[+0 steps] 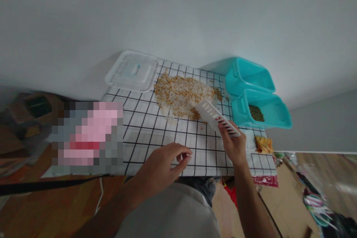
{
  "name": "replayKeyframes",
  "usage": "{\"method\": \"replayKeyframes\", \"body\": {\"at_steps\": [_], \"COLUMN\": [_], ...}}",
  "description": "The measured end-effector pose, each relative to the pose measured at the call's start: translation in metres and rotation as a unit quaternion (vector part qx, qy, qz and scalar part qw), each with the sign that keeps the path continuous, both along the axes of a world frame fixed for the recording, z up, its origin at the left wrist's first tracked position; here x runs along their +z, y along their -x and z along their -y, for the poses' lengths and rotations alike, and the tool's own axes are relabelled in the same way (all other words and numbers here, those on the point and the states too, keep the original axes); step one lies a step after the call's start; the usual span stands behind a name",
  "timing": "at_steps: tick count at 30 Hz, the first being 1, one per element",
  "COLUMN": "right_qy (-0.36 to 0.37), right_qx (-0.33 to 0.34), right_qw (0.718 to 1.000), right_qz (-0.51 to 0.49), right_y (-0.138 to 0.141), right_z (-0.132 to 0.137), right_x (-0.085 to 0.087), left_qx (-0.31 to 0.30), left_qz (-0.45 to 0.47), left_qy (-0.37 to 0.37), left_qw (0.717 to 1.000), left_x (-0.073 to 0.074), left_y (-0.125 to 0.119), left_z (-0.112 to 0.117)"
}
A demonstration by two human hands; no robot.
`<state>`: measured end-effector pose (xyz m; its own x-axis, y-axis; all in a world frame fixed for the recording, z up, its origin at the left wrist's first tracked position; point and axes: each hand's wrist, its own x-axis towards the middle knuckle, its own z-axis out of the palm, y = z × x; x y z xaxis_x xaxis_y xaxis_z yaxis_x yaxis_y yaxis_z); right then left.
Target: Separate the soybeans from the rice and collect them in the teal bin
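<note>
My right hand [235, 147] grips the near end of a long white slotted plastic piece [210, 111], thumb across its slots. The piece tilts, its far end at the right front edge of a spread pile of white grains mixed with yellow kernels [184, 95]. Darker grains lie at the pile's right tip. My left hand [170, 161] is held over the front of the table, fingers loosely curled, a gap showing between thumb and forefinger. Nothing shows in it. Two turquoise bins [251, 76] stand at the right; the nearer holds small green beans [256, 113].
A white checked cloth [147, 134] covers the table, which meets a wall behind. A clear plastic lid [134, 70] lies at the back left. A crumpled yellow wrapper [263, 145] sits at the right edge. A blurred-out pink and grey patch [89, 134] covers the left side.
</note>
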<state>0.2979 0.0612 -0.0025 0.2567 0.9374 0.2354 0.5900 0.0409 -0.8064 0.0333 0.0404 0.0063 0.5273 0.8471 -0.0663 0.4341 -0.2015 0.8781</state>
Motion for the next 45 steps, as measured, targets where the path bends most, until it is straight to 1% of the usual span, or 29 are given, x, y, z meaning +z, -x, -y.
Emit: {"method": "replayKeyframes", "body": {"at_steps": [10, 20, 24, 29, 34, 38, 45], "right_qy": [-0.012, -0.015, -0.018, -0.007, -0.020, -0.027, 0.001], "right_qx": [0.018, -0.003, 0.003, 0.013, 0.021, 0.013, 0.016], "right_qw": [1.000, 1.000, 0.999, 1.000, 0.999, 0.999, 1.000], "right_qz": [0.017, -0.024, -0.034, -0.014, -0.018, -0.012, 0.000], "right_y": [0.003, 0.010, 0.012, 0.014, 0.014, 0.003, -0.039], "right_z": [0.004, 0.014, 0.017, 0.021, 0.022, 0.016, -0.012], "right_x": [0.003, -0.002, -0.002, 0.000, 0.000, 0.001, 0.008], "left_qx": [-0.007, -0.004, -0.007, -0.008, -0.008, -0.009, 0.002], "left_qz": [0.002, -0.005, -0.006, -0.008, -0.006, -0.006, -0.006], "left_qy": [-0.004, 0.003, 0.008, 0.000, -0.004, -0.005, -0.012], "left_qw": [1.000, 1.000, 1.000, 1.000, 1.000, 1.000, 1.000], "left_x": [-0.002, 0.003, 0.004, 0.001, 0.003, 0.005, 0.005], "left_y": [0.000, -0.001, 0.000, -0.001, -0.002, -0.002, 0.001], "left_z": [0.001, 0.001, 0.002, 0.003, 0.002, 0.003, 0.004]}}
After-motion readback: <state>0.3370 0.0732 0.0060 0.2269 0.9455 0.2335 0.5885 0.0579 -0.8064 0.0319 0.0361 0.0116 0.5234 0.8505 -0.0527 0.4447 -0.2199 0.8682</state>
